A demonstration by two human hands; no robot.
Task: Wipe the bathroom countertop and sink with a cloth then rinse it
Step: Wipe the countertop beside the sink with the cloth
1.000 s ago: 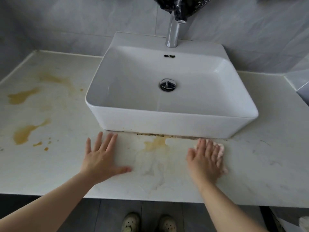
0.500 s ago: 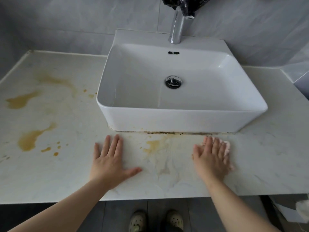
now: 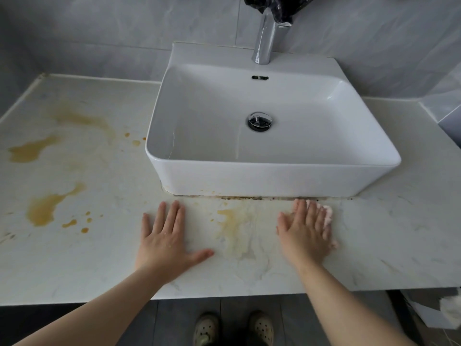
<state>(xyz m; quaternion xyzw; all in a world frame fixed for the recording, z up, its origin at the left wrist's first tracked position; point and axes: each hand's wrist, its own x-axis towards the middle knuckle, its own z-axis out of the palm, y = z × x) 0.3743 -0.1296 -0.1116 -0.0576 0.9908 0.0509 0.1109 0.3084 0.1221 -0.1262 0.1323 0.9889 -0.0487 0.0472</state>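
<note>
Where the marble-look countertop [image 3: 399, 233] runs in front of the white vessel sink [image 3: 274, 176], both hands lie flat.

- Right hand [image 3: 305, 233]: in front of the sink's right front corner. Fingers straight and close together, palm pressing a pale pink cloth [image 3: 327, 214] onto the surface. Only the cloth's edge shows, past the fingertips and the little-finger side, just short of the sink's base. The hand is slightly blurred.
- Left hand [image 3: 166, 239]: in front of the sink's left front corner. Fingers straight, thumb spread toward the right, palm down on bare countertop, holding nothing.
- Yellow-brown smear [image 3: 233, 221]: between the two hands, in front of the sink's middle.
- Dark grime line [image 3: 262, 197]: along the joint at the sink's front base.
- Larger yellow-brown stains [image 3: 45, 208] with droplets: left of the sink.
- Chrome drain [image 3: 259, 121]: centre of the sink bowl, with an overflow slot [image 3: 260, 77] in the back wall.
- Chrome faucet [image 3: 264, 41]: behind the bowl, its top wrapped in black plastic [image 3: 272, 3].
- Grey tiled wall [image 3: 124, 33]: behind the sink.
- Perforated clogs [image 3: 207, 328]: a pair on the floor, in front of the sink.
</note>
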